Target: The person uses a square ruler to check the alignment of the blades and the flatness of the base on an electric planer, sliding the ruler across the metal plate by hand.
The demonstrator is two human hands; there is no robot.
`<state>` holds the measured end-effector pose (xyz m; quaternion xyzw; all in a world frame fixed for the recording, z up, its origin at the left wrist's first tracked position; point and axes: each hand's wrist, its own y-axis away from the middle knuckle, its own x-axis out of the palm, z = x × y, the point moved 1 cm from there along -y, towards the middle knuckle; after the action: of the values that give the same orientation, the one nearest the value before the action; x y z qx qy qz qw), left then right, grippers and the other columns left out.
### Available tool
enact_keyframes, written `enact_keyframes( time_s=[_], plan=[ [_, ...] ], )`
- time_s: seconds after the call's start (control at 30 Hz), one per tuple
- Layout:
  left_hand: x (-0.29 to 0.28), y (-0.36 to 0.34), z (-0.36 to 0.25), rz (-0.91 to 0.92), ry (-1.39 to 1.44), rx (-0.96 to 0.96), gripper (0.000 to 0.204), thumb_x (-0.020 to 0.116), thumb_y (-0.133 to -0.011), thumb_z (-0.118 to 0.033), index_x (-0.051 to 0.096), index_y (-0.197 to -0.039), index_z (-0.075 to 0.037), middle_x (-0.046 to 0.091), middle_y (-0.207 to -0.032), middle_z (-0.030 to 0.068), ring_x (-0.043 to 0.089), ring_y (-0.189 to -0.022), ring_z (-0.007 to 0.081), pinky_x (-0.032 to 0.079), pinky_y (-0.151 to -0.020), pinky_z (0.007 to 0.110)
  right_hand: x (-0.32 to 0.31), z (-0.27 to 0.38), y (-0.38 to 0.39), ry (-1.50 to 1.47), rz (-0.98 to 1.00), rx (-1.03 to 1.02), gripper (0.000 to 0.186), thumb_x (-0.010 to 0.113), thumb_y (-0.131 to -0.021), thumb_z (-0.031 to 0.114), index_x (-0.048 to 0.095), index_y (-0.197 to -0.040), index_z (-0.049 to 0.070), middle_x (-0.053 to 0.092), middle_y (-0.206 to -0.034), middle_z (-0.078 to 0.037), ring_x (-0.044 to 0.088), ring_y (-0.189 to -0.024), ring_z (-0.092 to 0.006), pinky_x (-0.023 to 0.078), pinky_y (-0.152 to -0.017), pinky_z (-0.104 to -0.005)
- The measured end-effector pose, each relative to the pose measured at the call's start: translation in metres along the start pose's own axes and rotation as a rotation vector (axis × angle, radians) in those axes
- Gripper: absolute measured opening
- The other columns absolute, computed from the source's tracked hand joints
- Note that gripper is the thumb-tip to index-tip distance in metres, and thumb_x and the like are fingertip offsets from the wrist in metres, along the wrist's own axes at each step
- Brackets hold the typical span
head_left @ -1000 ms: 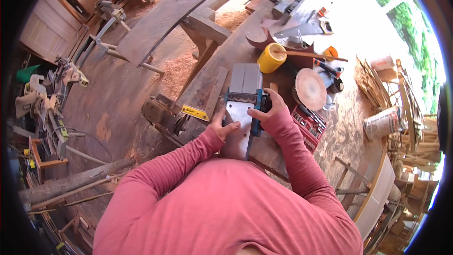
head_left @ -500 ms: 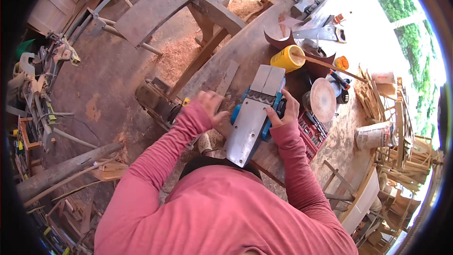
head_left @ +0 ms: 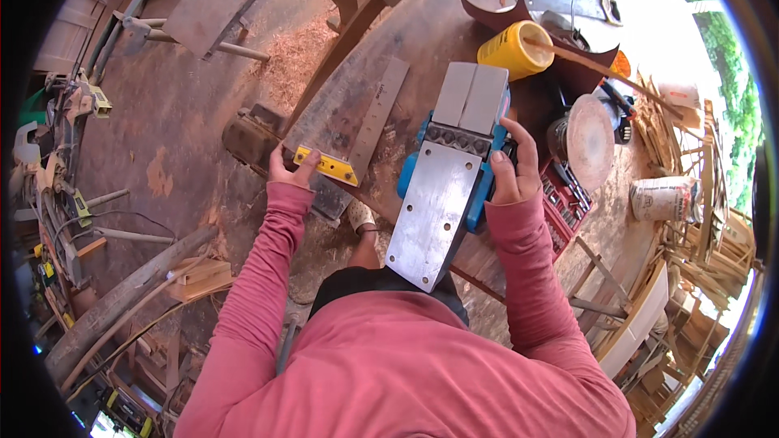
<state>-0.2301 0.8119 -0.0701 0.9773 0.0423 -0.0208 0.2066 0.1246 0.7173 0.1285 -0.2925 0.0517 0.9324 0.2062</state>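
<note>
Two hands at a wooden workbench [head_left: 422, 40]:
- Left hand [head_left: 288, 169]: fingers closed on the yellow stock of a try square [head_left: 326, 165] at the bench's near edge; its steel blade [head_left: 377, 118] lies across the top.
- Right hand [head_left: 511, 169]: gripping the side of a blue electric planer [head_left: 448, 186], turned sole-up, overhanging the near edge.
- Yellow tub [head_left: 511, 50]: beyond the planer.
- Red socket case [head_left: 564, 203]: right of the planer.

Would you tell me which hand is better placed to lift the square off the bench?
Left, probably. The left hand already rests on the yellow handle of the square, while the right hand is occupied gripping the upturned electric planer.
</note>
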Motion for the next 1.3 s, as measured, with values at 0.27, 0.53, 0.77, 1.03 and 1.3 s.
enact_keyframes(
  time_s=[0.27,0.53,0.77,1.03,1.3],
  plan=[
    [0.013,0.050,-0.099,0.067,-0.593,0.565,0.035,0.079,-0.097,-0.027,0.070,-0.121,-0.003,0.064,-0.107,0.0115,0.065,-0.097,0.0222,0.055,-0.085,0.036,-0.003,-0.001,0.001,-0.020,0.038,-0.003,0.053,0.056,-0.094,0.004,0.058,-0.146,0.003,0.061,-0.128,-0.014,0.058,-0.113,-0.0254,0.046,-0.104,-0.0368],
    [0.132,0.066,-0.120,0.519,-0.393,0.415,0.040,0.072,-0.102,-0.025,0.069,-0.136,-0.003,0.068,-0.123,0.0138,0.070,-0.102,0.0207,0.058,-0.092,0.035,0.004,0.008,0.003,-0.334,0.040,0.118,0.053,0.055,-0.097,0.007,0.055,-0.149,0.002,0.058,-0.130,-0.009,0.055,-0.114,-0.0163,0.045,-0.106,-0.0331],
    [0.147,0.079,-0.096,0.534,-0.109,0.118,0.052,0.071,-0.105,-0.030,0.058,-0.147,-0.003,0.069,-0.121,0.0114,0.067,-0.110,0.0180,0.054,-0.098,0.031,-0.005,-0.006,0.001,0.043,0.042,-0.212,0.043,0.055,-0.105,0.011,0.057,-0.147,0.000,0.058,-0.132,-0.010,0.057,-0.115,-0.0178,0.046,-0.106,-0.0336],
    [0.152,0.090,-0.080,0.726,0.022,-0.067,0.057,0.072,-0.104,-0.027,0.056,-0.151,0.002,0.067,-0.141,0.0137,0.063,-0.126,0.0188,0.051,-0.108,0.034,-0.006,-0.005,-0.004,-0.318,0.034,0.080,0.037,0.059,-0.109,0.013,0.062,-0.144,0.001,0.065,-0.123,-0.006,0.059,-0.105,-0.0110,0.049,-0.095,-0.0275],
    [0.145,0.108,-0.071,0.783,0.316,-0.220,0.083,0.079,-0.093,-0.020,0.038,-0.161,0.001,0.066,-0.138,0.0141,0.065,-0.126,0.0215,0.051,-0.110,0.037,-0.024,-0.012,-0.007,-0.437,0.141,0.124,0.037,0.060,-0.107,0.011,0.065,-0.141,0.001,0.069,-0.117,-0.004,0.059,-0.098,-0.0079,0.049,-0.090,-0.0252]
  ],
)
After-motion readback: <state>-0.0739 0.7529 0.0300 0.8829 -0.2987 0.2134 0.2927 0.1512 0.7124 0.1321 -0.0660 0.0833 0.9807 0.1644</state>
